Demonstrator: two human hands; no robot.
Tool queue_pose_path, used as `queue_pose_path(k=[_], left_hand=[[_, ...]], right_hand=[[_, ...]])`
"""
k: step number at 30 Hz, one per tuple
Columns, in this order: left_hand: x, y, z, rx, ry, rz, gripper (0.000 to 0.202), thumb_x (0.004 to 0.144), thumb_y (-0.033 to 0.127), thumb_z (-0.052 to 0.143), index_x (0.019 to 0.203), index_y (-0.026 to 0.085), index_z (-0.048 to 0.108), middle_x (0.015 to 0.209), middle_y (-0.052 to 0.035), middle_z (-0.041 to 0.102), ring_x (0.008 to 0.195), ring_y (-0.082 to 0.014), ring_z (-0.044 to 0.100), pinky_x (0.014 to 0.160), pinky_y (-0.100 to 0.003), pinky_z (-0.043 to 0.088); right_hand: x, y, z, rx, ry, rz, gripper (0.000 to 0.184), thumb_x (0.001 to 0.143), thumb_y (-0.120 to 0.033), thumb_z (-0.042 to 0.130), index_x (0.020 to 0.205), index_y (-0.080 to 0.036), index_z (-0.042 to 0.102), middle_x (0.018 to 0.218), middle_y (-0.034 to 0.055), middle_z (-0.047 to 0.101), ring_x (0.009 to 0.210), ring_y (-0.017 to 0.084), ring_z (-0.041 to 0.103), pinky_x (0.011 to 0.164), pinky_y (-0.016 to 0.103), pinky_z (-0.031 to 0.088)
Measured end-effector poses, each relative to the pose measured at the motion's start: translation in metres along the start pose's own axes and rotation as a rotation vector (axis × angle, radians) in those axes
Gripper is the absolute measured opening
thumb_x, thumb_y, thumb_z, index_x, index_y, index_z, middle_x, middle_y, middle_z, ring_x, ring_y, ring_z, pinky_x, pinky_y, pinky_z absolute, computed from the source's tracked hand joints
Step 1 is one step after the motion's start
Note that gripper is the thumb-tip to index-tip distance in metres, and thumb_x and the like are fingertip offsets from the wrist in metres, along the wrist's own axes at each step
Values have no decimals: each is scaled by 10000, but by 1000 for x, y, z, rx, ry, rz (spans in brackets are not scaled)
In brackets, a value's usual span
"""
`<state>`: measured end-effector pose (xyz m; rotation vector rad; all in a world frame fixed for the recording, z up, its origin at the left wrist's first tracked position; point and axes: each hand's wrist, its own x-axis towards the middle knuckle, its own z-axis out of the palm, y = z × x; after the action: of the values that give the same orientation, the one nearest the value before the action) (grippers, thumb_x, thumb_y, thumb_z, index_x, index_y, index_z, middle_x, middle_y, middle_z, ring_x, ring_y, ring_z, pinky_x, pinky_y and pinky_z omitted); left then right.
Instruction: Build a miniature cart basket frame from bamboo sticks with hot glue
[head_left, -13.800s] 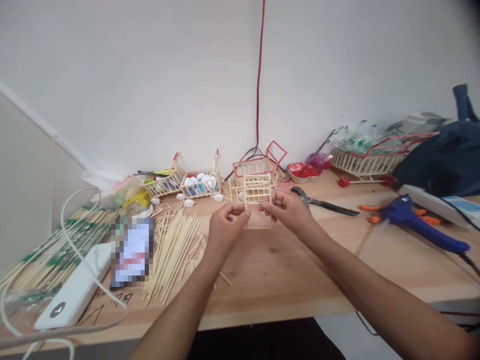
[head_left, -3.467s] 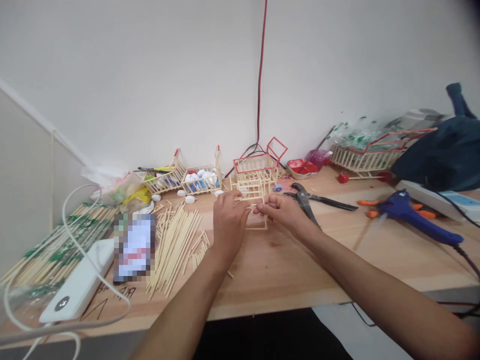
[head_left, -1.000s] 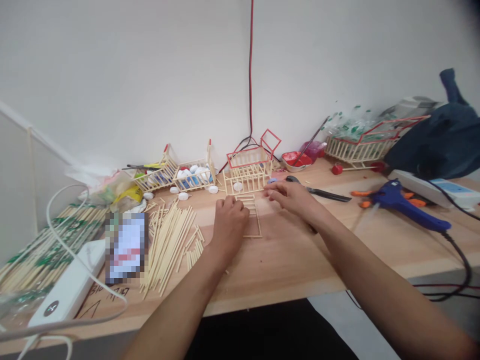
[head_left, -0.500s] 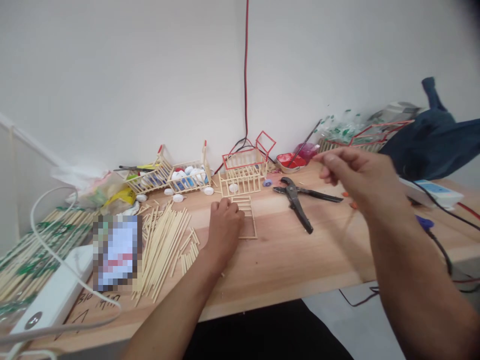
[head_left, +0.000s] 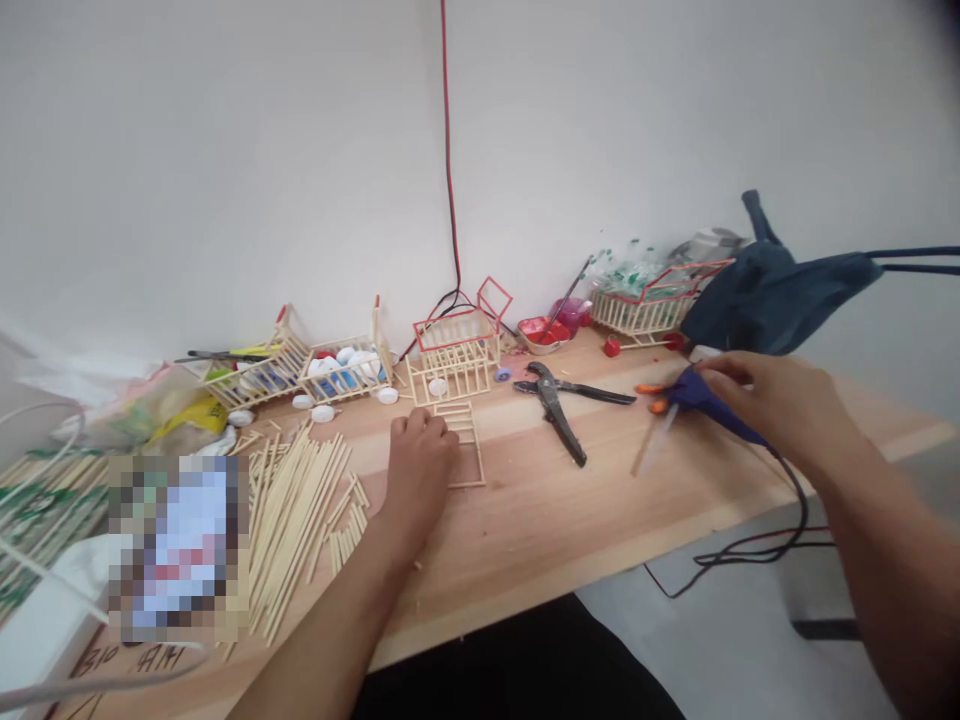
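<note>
My left hand (head_left: 418, 457) rests curled on the wooden table (head_left: 570, 520), its fingers pressing the left edge of a flat ladder-like stick frame (head_left: 466, 446). Far to the right, my right hand (head_left: 776, 403) closes around the blue glue gun (head_left: 701, 395), whose nozzle points left and down at the table. A small stick-built cart (head_left: 454, 375) stands just behind the flat frame.
Black pliers (head_left: 556, 402) lie between my hands. Loose sticks (head_left: 296, 510) are piled at the left beside a blurred phone (head_left: 176, 545). Stick carts (head_left: 300, 365), a red paint dish (head_left: 541, 333), another cart (head_left: 645, 305) and a dark bag (head_left: 780, 290) line the wall. A cable (head_left: 757, 545) hangs off the table edge.
Both hands set the stick frame flat on the table. My right hand then left it, swung right through the air and closed on the glue gun. The view turned right.
</note>
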<state>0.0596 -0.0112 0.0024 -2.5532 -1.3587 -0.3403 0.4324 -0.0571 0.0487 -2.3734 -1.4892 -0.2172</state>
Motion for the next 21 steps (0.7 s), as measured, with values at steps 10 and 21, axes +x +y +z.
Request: queue_pose_path(k=[10,21], left_hand=[[-1,0,1,19,3,-4,133,865,195,598,758,175,674,851,-62,648,961,-274,483,776,-419,335],[2,-9,6,-121,93,-81,105,858,178,591,856,202,692,922,-59,681,966,-268,522,770,-390,372]], right_hand=[[-19,34,37,-162,-50,2,438,850,-410,540,1206,-155,524,1121,154,662,975,314,624,726,361,429],[-17,25,47,-166,42,1,448,893,-354,483,1226,-56,520,1057,266,583,920,323,599,681,373,393]])
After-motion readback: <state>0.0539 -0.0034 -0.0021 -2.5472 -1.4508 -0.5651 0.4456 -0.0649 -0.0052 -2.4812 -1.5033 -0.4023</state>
